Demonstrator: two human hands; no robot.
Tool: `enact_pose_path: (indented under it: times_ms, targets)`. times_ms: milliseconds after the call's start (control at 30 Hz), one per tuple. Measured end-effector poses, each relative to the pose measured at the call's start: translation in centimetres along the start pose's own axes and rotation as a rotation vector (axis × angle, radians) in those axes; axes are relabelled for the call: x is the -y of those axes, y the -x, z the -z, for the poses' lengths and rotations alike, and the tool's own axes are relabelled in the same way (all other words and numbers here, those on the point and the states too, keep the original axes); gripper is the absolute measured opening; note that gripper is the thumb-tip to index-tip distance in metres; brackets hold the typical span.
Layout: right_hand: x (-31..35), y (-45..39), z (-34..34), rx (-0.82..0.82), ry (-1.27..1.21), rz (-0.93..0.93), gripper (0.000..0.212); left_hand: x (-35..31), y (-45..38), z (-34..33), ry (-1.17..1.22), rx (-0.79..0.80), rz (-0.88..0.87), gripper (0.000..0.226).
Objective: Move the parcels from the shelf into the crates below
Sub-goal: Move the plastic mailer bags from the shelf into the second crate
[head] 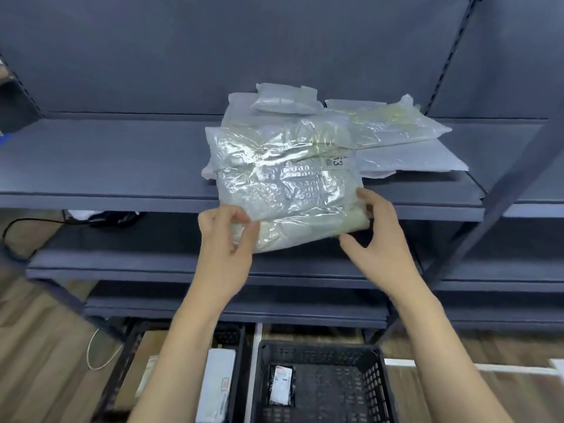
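1. Holding the front parcel, a soft bag of clear crinkled plastic with pale contents (283, 190), with both hands is the step in hand; I judge it is being drawn off the dark grey metal shelf (106, 166).
2. The left hand (225, 236) pinches the lower left corner of this bag, thumb and fingers curled on the plastic.
3. The right hand (375, 236) takes the lower right edge, fingers above and thumb spread below; how firmly it closes I cannot tell surely.
4. Both forearms reach up and forward from the bottom of the view, the wrists a little bent inward toward each other.
5. The bag hangs partly over the shelf's front edge, while its upper part lies on the pile of other clear plastic parcels (381, 126) behind.
6. To do it well, I would lift the bag a little before pulling, so the small parcel on top of the pile (283, 99) does not slide down with it.
7. The plastic is slippery, so a grip on the contents, not only on loose film, seems safer.
8. The black plastic lattice crate (323, 383) stands on the floor directly below, holding one small packet; a second crate (241, 355) is just beside it on the left.
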State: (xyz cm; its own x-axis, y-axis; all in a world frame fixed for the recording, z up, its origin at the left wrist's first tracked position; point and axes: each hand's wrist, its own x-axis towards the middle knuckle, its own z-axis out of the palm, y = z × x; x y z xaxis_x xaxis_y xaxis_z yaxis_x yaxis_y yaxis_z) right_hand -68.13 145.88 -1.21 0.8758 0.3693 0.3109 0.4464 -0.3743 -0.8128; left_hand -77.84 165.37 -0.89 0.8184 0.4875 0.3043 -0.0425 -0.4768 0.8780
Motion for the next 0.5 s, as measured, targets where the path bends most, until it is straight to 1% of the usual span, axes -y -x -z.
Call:
enact_pose_path:
  times_ms: [100,167,200,233,267,300,333,367,433,500]
  targets:
    - [-0.6,1.7,1.3,-0.049,-0.087,-0.041,0.063,0.5,1.8,-0.4,0.061,0.012,0.009,0.036]
    - [-0.7,2.3,2.4,-0.062,-0.100,-0.084,0.074,0.3,2.5,-0.6,0.116,0.027,0.007,0.054]
    - [-0.8,2.6,2.9,-0.046,-0.102,-0.103,0.079,0.2,2.8,-0.6,0.102,0.032,-0.009,0.064]
    - [-0.7,2.9,3.4,-0.012,-0.101,-0.106,0.075,0.1,2.9,-0.5,0.077,0.035,-0.023,0.075]
    - [-0.8,3.1,3.8,0.032,-0.095,-0.098,0.064,-0.1,3.0,-0.3,0.048,0.041,-0.030,0.088]
    - [-1.0,3.4,4.0,0.069,-0.084,-0.094,0.053,-0.2,3.1,-0.2,0.022,0.053,-0.035,0.094]
    - [-1.3,3.7,4.2,0.096,-0.088,-0.100,0.044,-0.3,3.2,0.0,-0.003,0.064,-0.044,0.091]
    - [-1.4,4.0,4.4,0.114,-0.110,-0.107,0.038,-0.3,3.2,0.1,-0.026,0.076,-0.054,0.081]
    - [-1.8,4.6,4.8,0.130,-0.160,-0.124,0.035,-0.4,3.5,0.4,-0.070,0.105,-0.061,0.059]
    - [-2.4,4.8,5.4,0.132,-0.160,-0.159,0.035,-0.5,3.9,0.7,-0.126,0.139,-0.050,0.041]
